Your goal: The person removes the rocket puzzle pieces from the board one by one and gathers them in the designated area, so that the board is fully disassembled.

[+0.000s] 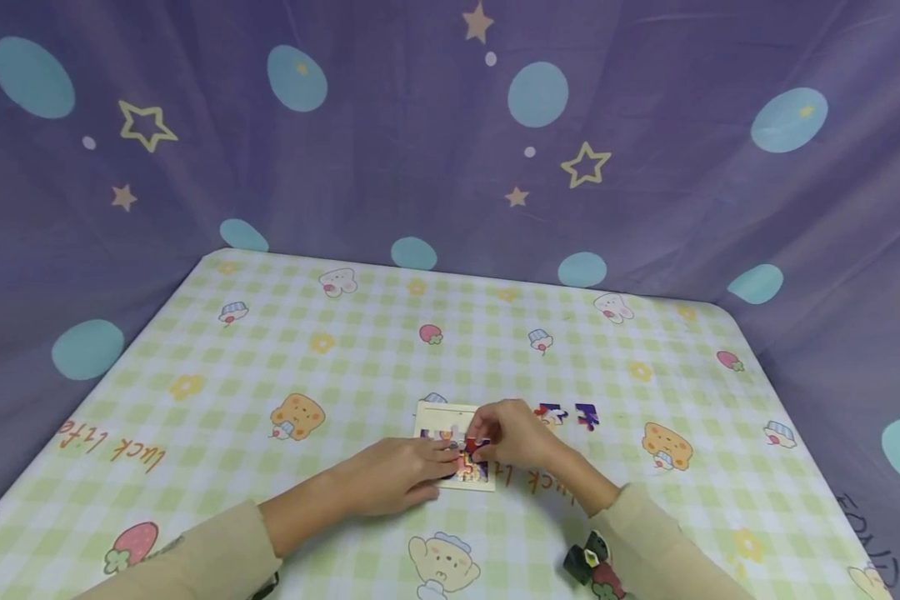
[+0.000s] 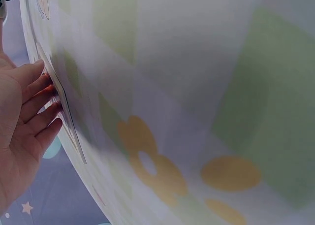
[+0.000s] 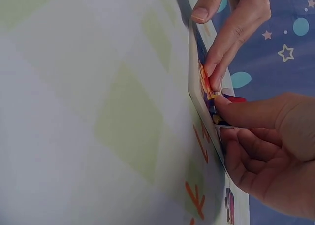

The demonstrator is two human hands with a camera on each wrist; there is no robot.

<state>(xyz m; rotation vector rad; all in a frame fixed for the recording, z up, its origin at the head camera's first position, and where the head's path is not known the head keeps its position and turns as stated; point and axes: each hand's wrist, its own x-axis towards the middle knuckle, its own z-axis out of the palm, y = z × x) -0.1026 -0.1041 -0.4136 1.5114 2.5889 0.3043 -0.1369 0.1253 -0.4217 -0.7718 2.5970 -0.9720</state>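
A small jigsaw puzzle board (image 1: 442,409) with a pale frame lies near the middle of the table, partly filled with colourful pieces. My left hand (image 1: 390,475) rests on its left side, fingers extended over the pieces. At the board's right side, my right hand (image 1: 513,433) pinches a red and dark blue puzzle piece (image 3: 235,99) between thumb and fingers. In the right wrist view that piece stands tilted up from the board. The fingers of both hands hide part of the picture. The left wrist view shows the left hand (image 2: 24,107) with its fingertips at the board.
Two loose puzzle pieces, one red and white (image 1: 551,413) and one purple (image 1: 587,415), lie just right of the board, beyond my right hand. A checked cartoon tablecloth (image 1: 360,350) covers the table. A purple curtain (image 1: 435,125) with stars hangs behind it.
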